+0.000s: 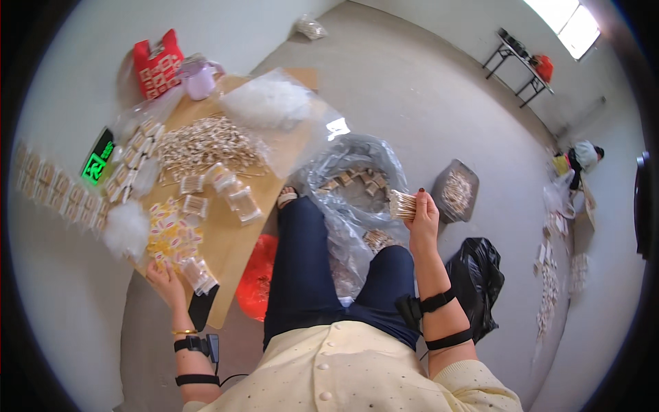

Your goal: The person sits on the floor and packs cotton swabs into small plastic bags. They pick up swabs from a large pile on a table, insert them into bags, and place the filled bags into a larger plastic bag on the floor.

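My right hand [423,218] is raised over my right knee, its fingers closed around a bundle of cotton swabs [403,205]. Below that bundle, a big clear plastic bag [328,213] stands open on the floor with swab bundles inside. My left hand [163,276] is at the near left corner of the wooden table [230,271]. Its fingers reach out onto a spread of small yellow-and-white slips [173,230]. Just right of that hand lie clear packs of swabs [198,275]. A heap of loose cotton swabs [209,143] covers the table's middle.
Clear plastic bags [271,103] lie at the table's far end, near a lilac jug [199,77] and a red bag [159,65]. A green-lit display [98,159] stands left. A grey bin [458,191] of swabs and a black bag [475,285] sit right. Another person [582,159] is farther off.
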Demonstrator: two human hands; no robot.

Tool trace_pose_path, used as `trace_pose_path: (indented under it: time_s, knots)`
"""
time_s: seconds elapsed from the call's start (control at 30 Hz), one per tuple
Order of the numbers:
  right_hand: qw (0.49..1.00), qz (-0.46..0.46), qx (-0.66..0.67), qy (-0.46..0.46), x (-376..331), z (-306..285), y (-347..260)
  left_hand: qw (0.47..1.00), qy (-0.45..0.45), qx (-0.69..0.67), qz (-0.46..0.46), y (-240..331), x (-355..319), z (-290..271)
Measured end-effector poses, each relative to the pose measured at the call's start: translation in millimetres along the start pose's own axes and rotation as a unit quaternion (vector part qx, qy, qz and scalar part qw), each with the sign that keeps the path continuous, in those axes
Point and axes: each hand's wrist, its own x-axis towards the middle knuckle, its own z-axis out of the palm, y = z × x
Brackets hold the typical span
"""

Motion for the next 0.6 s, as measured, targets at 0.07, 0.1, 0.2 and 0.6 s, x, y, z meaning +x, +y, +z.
trace_pose_path:
  time_s: [0.07,0.1,0.2,0.6]
  knots:
    - [1.000,-0.002,-0.010,0.014,0,-40,6,1.000,-0.025,-0.012,-0.011,19,-9,-4]
    - [1.000,-0.002,-0.014,0.020,-2,-58,12,0.998,-0.043,-0.032,-0.021,27,-14,-3]
    - [0.998,0.003,-0.035,0.057,-5,-89,29,0.997,-0.065,-0.043,0.018,32,-24,1]
    - [0.911,0.146,-0.381,0.067,26,-219,144,0.983,-0.149,0.077,-0.073,35,-46,-14]
